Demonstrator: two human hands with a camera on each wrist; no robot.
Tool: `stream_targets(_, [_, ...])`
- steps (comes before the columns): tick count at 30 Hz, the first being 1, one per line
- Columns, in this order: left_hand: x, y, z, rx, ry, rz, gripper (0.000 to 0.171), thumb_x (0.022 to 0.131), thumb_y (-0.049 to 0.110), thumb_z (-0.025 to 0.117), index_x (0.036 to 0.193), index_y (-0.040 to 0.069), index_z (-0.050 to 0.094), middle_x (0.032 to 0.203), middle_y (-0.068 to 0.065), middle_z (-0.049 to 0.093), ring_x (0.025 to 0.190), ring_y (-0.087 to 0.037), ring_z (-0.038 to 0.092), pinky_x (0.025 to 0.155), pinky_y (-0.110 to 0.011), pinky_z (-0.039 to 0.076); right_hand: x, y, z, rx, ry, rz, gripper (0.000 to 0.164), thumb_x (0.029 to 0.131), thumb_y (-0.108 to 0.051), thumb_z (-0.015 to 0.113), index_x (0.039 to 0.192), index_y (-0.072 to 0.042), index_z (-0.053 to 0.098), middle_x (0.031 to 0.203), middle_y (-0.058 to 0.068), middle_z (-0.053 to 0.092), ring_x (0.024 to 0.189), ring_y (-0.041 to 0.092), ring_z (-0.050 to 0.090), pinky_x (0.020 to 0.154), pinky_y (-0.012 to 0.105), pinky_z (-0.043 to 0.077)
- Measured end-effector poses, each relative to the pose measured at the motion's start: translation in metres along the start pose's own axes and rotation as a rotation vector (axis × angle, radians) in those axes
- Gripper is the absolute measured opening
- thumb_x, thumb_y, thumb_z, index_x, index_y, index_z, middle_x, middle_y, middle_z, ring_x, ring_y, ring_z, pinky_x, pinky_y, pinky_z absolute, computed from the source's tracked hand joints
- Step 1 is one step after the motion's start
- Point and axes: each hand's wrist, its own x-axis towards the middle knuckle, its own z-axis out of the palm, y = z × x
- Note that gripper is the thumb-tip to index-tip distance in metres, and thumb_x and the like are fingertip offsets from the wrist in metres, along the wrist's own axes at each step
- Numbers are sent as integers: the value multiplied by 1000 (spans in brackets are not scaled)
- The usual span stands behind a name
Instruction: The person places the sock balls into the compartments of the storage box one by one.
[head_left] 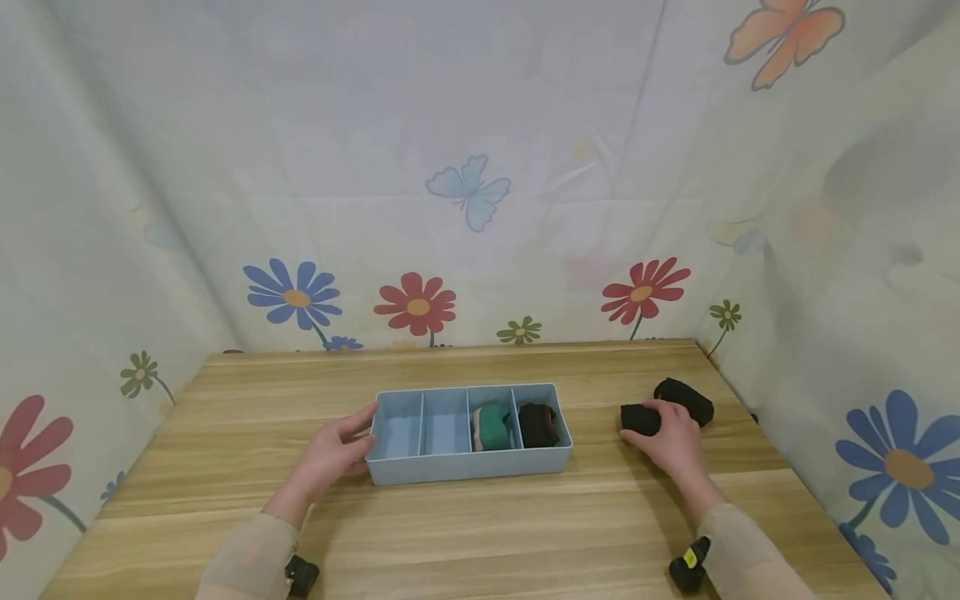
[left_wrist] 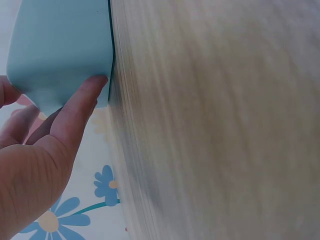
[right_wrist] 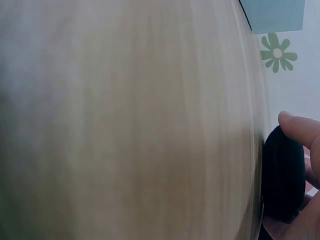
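A light-blue organizer box (head_left: 468, 468) with a row of compartments sits on the wooden table. Its left end is touched by the left hand (head_left: 337, 450), fingers extended along the end wall (left_wrist: 65, 65). In the third compartment from the left lies a green and cream rolled cloth (head_left: 492, 427); the rightmost one holds a black rolled cloth (head_left: 537, 426). To the right of the box, the right hand (head_left: 675, 437) grips a small black cloth roll (head_left: 641, 419) between thumb and fingers, low at the tabletop. Just behind that hand lies a longer black roll (head_left: 686, 400).
The wooden table (head_left: 480, 542) ends at a flower-printed curtain (head_left: 465, 267) at the back and sides. Two left compartments of the box show their bare floor (head_left: 446, 425). A small black device (head_left: 688, 567) is strapped at each wrist.
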Motion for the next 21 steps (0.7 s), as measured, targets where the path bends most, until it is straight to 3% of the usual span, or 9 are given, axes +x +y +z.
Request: stream_targets(21, [1,0,1,-13,3,-20,59,99,5,56,154,8,35,156,-24,30,135,-46,39,88,-43,56,1,-4,-1,-15,-40,-15,63,83,-26,76,132,3,50,141,35,36,123,58,34,99,68,33])
